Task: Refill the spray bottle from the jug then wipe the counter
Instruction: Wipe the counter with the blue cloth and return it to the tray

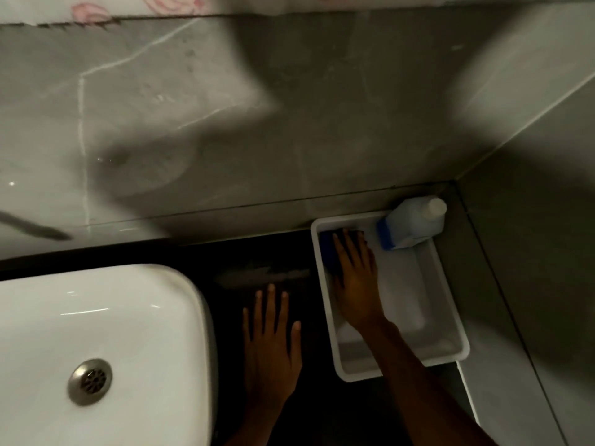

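A white jug [413, 225] with a blue label and a white cap lies tilted in the far right corner of a white plastic tray [415, 297]. My right hand [357, 281] reaches into the tray and lies flat, fingers stretched out, on a dark blue cloth [325, 249] at the tray's far left corner. My left hand [272, 342] rests palm down with fingers spread on the dark counter [257, 252], left of the tray, holding nothing. No spray bottle is in view.
A white basin [112, 317] with a metal drain [90, 381] fills the left side. A pale wet streak [264, 276] marks the counter beyond my left hand. Grey tiled walls close the back and right. A blurred dark tap [35, 229] shows at far left.
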The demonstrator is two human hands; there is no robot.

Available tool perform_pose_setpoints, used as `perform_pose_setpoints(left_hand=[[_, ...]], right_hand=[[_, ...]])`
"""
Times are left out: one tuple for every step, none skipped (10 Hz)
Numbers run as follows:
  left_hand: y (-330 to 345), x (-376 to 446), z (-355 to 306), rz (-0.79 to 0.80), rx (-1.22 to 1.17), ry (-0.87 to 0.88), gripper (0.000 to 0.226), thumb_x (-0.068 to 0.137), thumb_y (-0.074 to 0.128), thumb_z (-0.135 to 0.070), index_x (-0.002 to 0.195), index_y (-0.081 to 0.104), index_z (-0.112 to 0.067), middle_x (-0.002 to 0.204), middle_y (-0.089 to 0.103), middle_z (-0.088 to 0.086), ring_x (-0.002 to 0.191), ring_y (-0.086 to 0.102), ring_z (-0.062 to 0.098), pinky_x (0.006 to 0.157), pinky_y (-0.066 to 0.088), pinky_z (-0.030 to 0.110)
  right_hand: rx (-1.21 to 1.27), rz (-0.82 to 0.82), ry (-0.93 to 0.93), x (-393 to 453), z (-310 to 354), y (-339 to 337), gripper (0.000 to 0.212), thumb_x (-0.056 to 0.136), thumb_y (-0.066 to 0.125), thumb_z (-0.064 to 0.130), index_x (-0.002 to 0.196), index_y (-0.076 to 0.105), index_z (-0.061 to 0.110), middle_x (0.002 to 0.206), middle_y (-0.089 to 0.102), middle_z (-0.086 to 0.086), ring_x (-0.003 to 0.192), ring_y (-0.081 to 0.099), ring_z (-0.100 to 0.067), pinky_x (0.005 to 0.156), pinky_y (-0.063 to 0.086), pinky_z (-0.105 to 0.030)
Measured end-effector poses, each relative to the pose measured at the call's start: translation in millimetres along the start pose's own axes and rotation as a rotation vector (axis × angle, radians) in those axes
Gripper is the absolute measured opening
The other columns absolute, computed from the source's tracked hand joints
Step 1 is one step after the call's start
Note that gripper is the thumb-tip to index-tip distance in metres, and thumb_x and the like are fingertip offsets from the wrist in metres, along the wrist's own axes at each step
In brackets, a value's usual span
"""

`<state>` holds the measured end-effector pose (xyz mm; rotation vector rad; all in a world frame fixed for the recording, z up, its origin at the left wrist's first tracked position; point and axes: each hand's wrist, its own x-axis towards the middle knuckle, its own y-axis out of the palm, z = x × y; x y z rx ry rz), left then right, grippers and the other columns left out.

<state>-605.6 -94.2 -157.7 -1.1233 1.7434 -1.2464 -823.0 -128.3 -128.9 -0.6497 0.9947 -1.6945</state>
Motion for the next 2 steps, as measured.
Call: perform_pose_setpoints(left_hand=[[-3.2, 0.5, 0.2, -0.005, 0.000, 0.008, 0.058, 0.110, 0.028, -0.046, 0.161, 0.039, -0.020, 0.175, 0.024, 0.005, 0.164, 0.019, 0.028, 0.131, 0.021, 0.057], [-6.3, 2.9, -1.3, 0.000, -0.010, 0.000, 0.060, 0.110, 0.026, -0.048, 0.162, 0.037, -0.021, 0.175, 0.022, 0.005, 0.164, 0.018, 0.028, 0.131, 0.020, 0.057]], right_hand=[[0.013, 0.031, -0.004, -1.7, -1.7, -6.5, 0.067, 0.101, 0.055, 0.015, 0.164, 0.031, 0.016, 0.173, 0.024, -0.008, 0.163, 0.013, -0.033, 0.126, 0.022, -0.064], [0.071, 0.008, 0.016, -10.3, 4.0, -16.8, 0.072, 0.097, 0.061, 0.006, 0.163, 0.034, 0.014, 0.172, 0.027, -0.007, 0.162, 0.016, -0.031, 0.125, 0.023, -0.064]])
